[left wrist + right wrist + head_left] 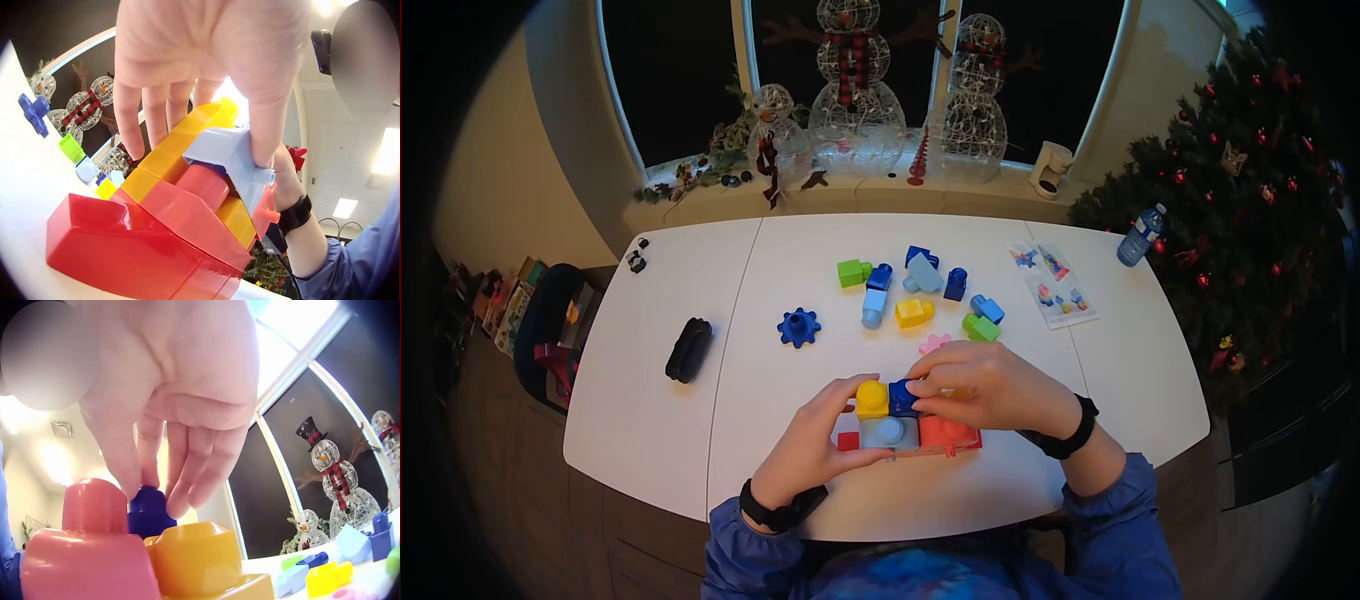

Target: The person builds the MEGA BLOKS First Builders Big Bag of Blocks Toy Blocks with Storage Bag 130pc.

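Observation:
A build of large toy building blocks lies in front of me, with a red base [125, 244], a light grey-blue sloped block [219, 153] and a yellow block [872, 398]. My left hand [812, 440] holds this build from the left side. Its thumb presses the light grey-blue block, while the fingers reach over the yellow side. With thumb and fingertips my right hand [985, 388] pinches a dark blue block [150, 511] standing beside the yellow one. A coral block [87, 562] with a round stud sits at the right of the build.
Beyond the hands are loose blocks: a green block [853, 273], a light blue block [873, 308], a yellow block [914, 314] and several others. A dark blue gear piece [799, 327] and a black case [690, 350] lie left. A picture sheet [1055, 285] and water bottle [1140, 237] are right.

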